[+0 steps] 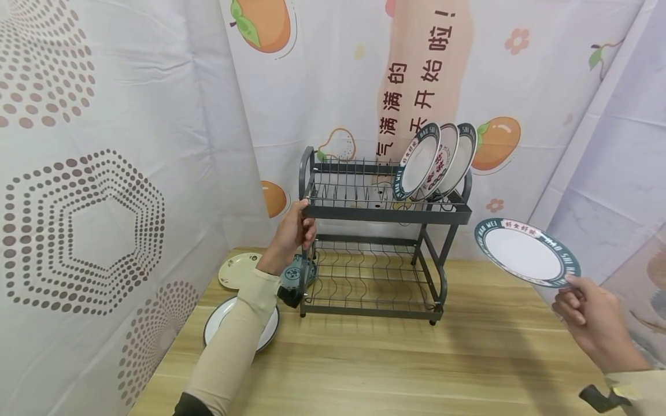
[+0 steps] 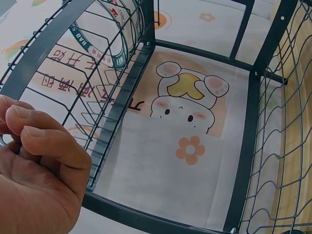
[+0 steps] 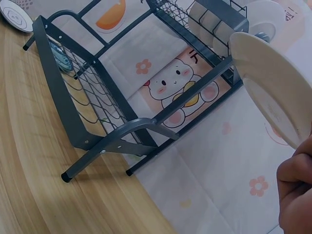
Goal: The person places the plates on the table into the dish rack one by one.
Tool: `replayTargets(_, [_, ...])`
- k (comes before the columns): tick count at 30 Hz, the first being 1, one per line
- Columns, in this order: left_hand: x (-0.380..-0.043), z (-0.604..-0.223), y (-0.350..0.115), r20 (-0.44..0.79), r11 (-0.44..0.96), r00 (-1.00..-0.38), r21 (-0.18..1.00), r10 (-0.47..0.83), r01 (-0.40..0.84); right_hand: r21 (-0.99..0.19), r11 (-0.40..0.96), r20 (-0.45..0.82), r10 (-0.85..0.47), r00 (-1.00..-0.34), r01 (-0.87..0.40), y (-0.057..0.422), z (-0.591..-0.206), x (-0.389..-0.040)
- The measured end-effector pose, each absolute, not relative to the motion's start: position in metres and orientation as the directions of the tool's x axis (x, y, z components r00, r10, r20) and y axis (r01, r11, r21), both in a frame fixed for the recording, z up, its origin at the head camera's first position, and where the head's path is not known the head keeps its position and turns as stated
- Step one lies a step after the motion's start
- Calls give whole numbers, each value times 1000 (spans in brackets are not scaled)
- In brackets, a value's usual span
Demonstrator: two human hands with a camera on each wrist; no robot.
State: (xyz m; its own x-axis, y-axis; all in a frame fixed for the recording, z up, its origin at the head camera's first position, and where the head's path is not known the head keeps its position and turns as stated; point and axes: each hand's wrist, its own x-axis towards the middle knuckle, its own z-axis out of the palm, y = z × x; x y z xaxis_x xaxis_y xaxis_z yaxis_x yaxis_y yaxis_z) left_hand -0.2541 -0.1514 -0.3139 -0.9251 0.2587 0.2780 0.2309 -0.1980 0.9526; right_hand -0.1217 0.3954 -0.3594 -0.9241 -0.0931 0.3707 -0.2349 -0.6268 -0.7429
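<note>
A dark grey two-tier dish rack point(image 1: 385, 215) stands on the wooden table. My left hand point(image 1: 292, 234) grips its upper tier at the front left corner; in the left wrist view the fingers point(image 2: 53, 141) are curled there. Out to the right of the rack, my right hand point(image 1: 593, 315) pinches a white plate point(image 1: 522, 252) with a green lettered rim by its near edge, holding it in the air. From the right wrist view the underside of this plate point(image 3: 273, 90) shows. Several similar plates point(image 1: 418, 162) lean in the right end of the upper tier.
Left of the rack lie a white plate with a dark rim point(image 1: 212, 328), a cream plate point(image 1: 236, 271) and a blue patterned plate point(image 1: 292, 274). The lower tier point(image 1: 369, 277) has wavy wires. Printed curtains point(image 1: 333, 75) hang behind and beside the table point(image 1: 364, 370).
</note>
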Motion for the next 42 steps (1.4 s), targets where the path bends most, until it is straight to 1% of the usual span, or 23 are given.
replayTargets(3, [-254, -313, -151, 282, -200, -924, 951, 258, 235, -744, -619, 385, -89, -918, -252, 396, -357, -121])
replayTargets(8, [-254, -313, -152, 285, -198, -922, 951, 261, 237, -788, -545, 383, -70, -921, -286, 395, -351, -121])
replayTargets(12, [-254, -315, -152, 282, -194, -922, 952, 264, 236, -793, -528, 391, -60, -919, -303, 393, -346, -121])
replayTargets(17, [-254, -315, -152, 278, -195, -923, 953, 265, 231, -756, -592, 414, -101, -904, -280, 392, -340, -123])
replayTargets(23, [-255, -314, -152, 277, -200, -923, 953, 268, 228, -690, -683, 470, -172, -866, -239, 393, -335, -123])
replayTargets(28, [-256, -315, -152, 277, -205, -922, 953, 272, 226, -694, -671, 503, -193, -843, -260, 393, -331, -121])
replayTargets(34, [-255, -314, -152, 274, -206, -924, 953, 266, 223, -709, -656, 494, -200, -846, -259, 388, -326, -120])
replayTargets(39, [-255, -314, -152, 271, -201, -926, 954, 262, 222, -728, -619, 497, -181, -849, -294, 383, -322, -119])
replayTargets(42, [-254, -314, -152, 269, -199, -927, 955, 260, 222, -720, -627, 509, -185, -841, -298, 381, -319, -119])
